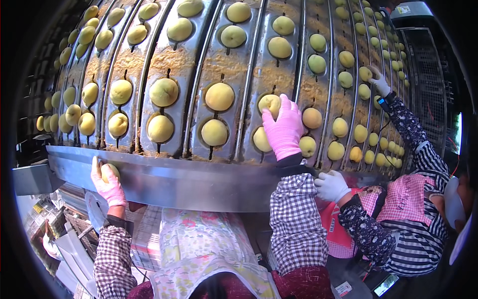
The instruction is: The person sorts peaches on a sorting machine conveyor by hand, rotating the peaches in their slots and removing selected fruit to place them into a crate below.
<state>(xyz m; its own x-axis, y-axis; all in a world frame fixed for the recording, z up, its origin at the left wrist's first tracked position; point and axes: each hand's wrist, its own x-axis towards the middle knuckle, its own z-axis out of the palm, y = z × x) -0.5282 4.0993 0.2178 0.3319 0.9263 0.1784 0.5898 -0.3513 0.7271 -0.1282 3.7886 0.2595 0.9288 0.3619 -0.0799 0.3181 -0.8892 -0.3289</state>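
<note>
A pink-gloved right hand, my right hand (pixel 284 125), has its fingers around a yellow peach (pixel 270 105) that sits in the upper cup of a metal conveyor plate (pixel 263 84). Just below it, another peach (pixel 261 139) is partly covered by that hand. Over the metal ledge at the lower left, my left hand (pixel 108 188), also in a pink glove, holds a greenish-yellow peach (pixel 110 173) between thumb and fingers. Peaches sit in paired cups on the plates nearby, such as a large peach (pixel 219 96) one plate to the left.
Yellow pulp (pixel 224 67) smears the plates between the rows of cups. A bent sheet-metal ledge (pixel 194 183) runs along the near edge. To my right, a co-worker's white-gloved hand (pixel 380 83) touches a peach, and their other gloved hand (pixel 331 185) is beside my right sleeve.
</note>
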